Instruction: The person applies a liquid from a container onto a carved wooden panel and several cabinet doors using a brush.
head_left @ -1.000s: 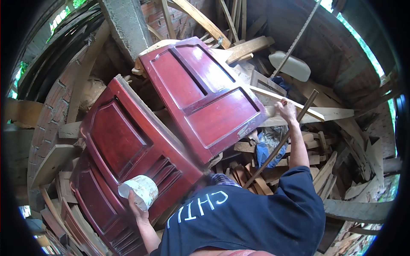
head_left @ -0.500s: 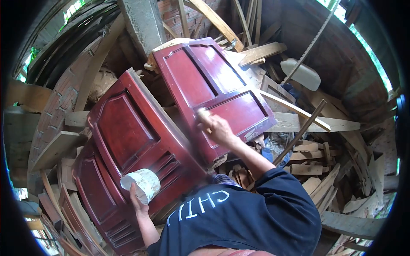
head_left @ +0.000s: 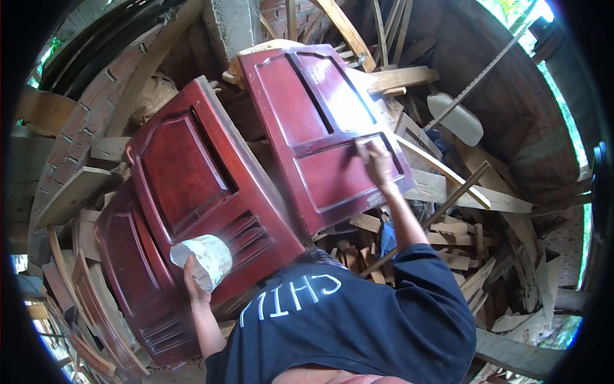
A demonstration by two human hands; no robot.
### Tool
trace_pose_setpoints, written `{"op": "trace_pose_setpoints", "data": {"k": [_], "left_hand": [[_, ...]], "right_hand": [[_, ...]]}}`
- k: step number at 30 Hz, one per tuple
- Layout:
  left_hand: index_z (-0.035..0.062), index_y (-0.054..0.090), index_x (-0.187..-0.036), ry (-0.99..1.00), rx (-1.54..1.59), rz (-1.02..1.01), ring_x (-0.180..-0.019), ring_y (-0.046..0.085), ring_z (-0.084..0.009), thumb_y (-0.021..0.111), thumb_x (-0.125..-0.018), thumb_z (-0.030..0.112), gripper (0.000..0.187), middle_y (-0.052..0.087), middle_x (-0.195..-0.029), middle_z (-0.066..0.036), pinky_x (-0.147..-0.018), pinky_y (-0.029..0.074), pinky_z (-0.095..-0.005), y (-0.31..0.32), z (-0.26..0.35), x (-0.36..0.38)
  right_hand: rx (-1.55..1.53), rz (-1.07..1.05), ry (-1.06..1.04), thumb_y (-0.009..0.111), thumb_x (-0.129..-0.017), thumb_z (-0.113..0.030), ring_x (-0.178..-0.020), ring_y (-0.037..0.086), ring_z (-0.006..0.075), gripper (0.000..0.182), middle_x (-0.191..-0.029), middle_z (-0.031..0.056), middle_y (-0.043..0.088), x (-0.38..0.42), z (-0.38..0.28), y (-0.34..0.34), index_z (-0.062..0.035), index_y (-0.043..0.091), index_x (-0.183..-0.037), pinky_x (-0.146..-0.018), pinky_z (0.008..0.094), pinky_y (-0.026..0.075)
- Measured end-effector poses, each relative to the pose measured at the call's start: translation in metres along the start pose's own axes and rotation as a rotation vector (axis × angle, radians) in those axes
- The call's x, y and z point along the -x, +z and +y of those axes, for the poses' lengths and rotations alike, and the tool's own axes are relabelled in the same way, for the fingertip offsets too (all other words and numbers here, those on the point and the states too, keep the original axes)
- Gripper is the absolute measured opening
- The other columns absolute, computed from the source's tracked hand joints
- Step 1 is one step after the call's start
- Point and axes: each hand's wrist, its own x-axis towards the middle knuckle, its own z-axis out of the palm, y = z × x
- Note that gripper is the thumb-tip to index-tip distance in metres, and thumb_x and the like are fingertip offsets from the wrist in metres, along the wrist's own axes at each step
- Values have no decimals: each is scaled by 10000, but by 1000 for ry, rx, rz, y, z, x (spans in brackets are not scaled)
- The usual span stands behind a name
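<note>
Red-brown lacquered wood under both hands. Right hand (head_left: pixel 378 163) pressed against the lower panel of the far door leaf (head_left: pixel 320 121), fingers curled shut around something small and pale at the panel's upper edge; too blurred to name. Left hand (head_left: pixel 194 289) low and near, wrapped from below around a pale, stained container (head_left: pixel 201 259), tipped sideways with its open mouth turned left, just in front of the near door leaf (head_left: pixel 185 211). Near leaf leaning at a slant, louvred slats beside the container, raised panel above. Far leaf tilted the same way, overlapping the near one's right edge, glossy with glare on its upper panel. Dark blue shirt (head_left: pixel 358 326) with white lettering filling the near foreground. Right of the arm, a thin dark rod (head_left: pixel 441 211) slanting across a heap of scrap timber (head_left: pixel 460 237). Farther right, a white curved object (head_left: pixel 455 118) among planks. Grey concrete post (head_left: pixel 233 25) at the far top, brick wall (head_left: pixel 70 160) curving down the left.
</note>
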Motion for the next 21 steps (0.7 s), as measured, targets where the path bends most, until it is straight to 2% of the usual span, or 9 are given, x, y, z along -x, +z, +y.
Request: {"op": "trace_pose_setpoints", "data": {"k": [1, 3, 5, 8, 12, 13, 15, 17, 21], "left_hand": [[64, 444, -1367, -16, 1, 6, -1218, 515, -259, 605, -865, 456, 658, 542, -1308, -89, -1026, 402, -425, 2, 0, 1], [35, 418, -1381, -34, 12, -21, -1231, 498, -275, 589, -878, 468, 685, 519, -1328, -107, -1038, 396, -439, 6, 4, 3], [36, 417, -1381, -31, -14, 4, -1232, 499, -274, 585, -883, 466, 680, 519, -1328, -107, -1034, 400, -439, 2, 3, 2], [34, 409, -1382, -27, 34, 14, -1214, 510, -268, 590, -885, 458, 678, 524, -1313, -110, -1024, 411, -439, -3, 0, -1], [31, 408, -1382, -33, 33, 18, -1208, 512, -267, 596, -884, 454, 680, 526, -1308, -112, -1021, 414, -436, -5, 1, 1], [30, 407, -1382, -25, 20, 23, -1212, 510, -267, 590, -887, 457, 679, 523, -1312, -114, -1024, 411, -436, -5, 1, 1], [28, 406, -1382, -20, 10, 25, -1216, 508, -268, 584, -890, 460, 678, 521, -1315, -116, -1027, 408, -436, -1, 0, 1], [27, 405, -1383, 18, -41, 35, -1223, 504, -269, 570, -896, 467, 677, 517, -1324, -118, -1034, 400, -437, 4, 2, 2], [30, 399, -1390, -2, -22, 26, -1230, 500, -268, 567, -898, 464, 677, 515, -1327, -117, -1039, 394, -437, -2, 0, 1]], "right_hand": [[-261, -114, 273, 642, -939, -269, -569, 581, 130, 298, -682, 109, 617, 12, -31, 11, -29, 596, -769, -514, 319, 442], [-638, -422, 454, 639, -940, -264, -633, 621, 114, 272, -712, 52, 655, 22, -76, -3, -2, 613, -872, -561, 261, 486], [-690, -728, 629, 622, -948, -268, -671, 651, 115, 252, -752, 69, 682, 24, -77, -32, -19, 624, -912, -578, 253, 513], [-440, -713, 709, 631, -931, -294, -637, 663, 111, 242, -781, 75, 701, 13, -34, -88, -59, 660, -979, -538, 249, 519], [358, -294, 402, 650, -867, -204, -587, 661, 124, 177, -705, 92, 701, 5, 70, -133, -32, 680, -843, -561, 274, 515], [339, -266, 462, 634, -831, -232, -661, 679, 216, 198, -697, 106, 694, 6, 79, -132, -40, 666, -795, -634, 352, 529], [174, -371, 485, 636, -863, -263, -657, 673, 240, 212, -722, 110, 696, 11, 53, -107, -60, 666, -808, -610, 370, 515], [196, -458, 334, 628, -919, -235, -655, 636, 134, 218, -697, 69, 681, 19, -35, -76, -34, 657, -839, -628, 327, 506], [-388, -619, 316, 652, -924, -207, -603, 581, 129, 201, -674, 72, 623, 48, -119, -58, -14, 610, -892, -587, 300, 474]]}}
